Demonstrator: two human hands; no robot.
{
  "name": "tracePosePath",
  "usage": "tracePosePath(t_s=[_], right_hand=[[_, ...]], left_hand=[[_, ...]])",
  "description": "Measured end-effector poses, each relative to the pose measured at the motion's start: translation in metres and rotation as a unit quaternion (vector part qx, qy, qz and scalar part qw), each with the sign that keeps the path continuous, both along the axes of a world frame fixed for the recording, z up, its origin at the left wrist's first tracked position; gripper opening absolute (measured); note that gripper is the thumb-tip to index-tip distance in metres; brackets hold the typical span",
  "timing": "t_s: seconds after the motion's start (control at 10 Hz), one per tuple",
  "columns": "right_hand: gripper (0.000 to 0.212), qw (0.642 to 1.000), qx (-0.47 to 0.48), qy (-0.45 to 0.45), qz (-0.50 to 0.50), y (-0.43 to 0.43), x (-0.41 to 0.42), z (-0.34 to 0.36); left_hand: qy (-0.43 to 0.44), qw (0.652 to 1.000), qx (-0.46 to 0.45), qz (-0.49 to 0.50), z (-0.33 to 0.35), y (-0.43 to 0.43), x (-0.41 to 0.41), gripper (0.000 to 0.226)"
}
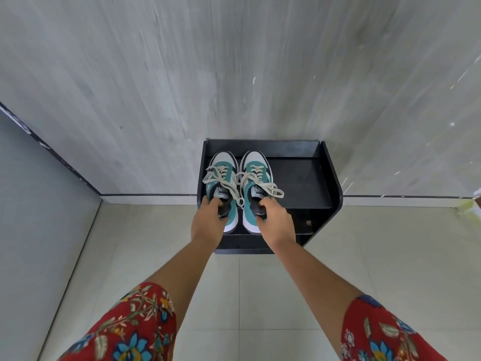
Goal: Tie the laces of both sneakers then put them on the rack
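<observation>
Two teal and white sneakers with cream laces tied in bows sit side by side on the left half of the black rack's (pixel 299 178) top shelf, toes toward the wall. My left hand (pixel 208 222) grips the heel collar of the left sneaker (pixel 222 165). The right sneaker (pixel 256 165) is held the same way at its heel by my right hand (pixel 277 221). Both heels overhang the shelf's front edge. I cannot tell whether the soles rest fully on the shelf.
The rack stands against a grey streaked wall (pixel 234 61) on a pale tiled floor (pixel 260 295). A lower shelf (pixel 303 222) shows under the top one. A second wall with a dark skirting line runs along the left.
</observation>
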State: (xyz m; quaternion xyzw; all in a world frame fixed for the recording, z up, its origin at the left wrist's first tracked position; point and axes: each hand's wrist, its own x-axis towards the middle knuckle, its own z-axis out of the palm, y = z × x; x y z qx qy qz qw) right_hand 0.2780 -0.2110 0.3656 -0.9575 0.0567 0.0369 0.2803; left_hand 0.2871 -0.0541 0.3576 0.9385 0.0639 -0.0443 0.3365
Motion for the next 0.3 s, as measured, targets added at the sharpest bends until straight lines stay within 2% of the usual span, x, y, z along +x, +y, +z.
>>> tracePosePath(t_s=[0.2, 0.3], right_hand=[[0.051, 0.999, 0.002, 0.043, 0.026, -0.004, -0.003, 0.009], [0.055, 0.999, 0.003, 0.047, -0.005, -0.006, -0.010, 0.019]], left_hand=[[0.036, 0.998, -0.052, 0.003, 0.012, 0.001, 0.001, 0.055], [0.032, 0.997, -0.064, 0.033, 0.021, 0.003, -0.005, 0.061]])
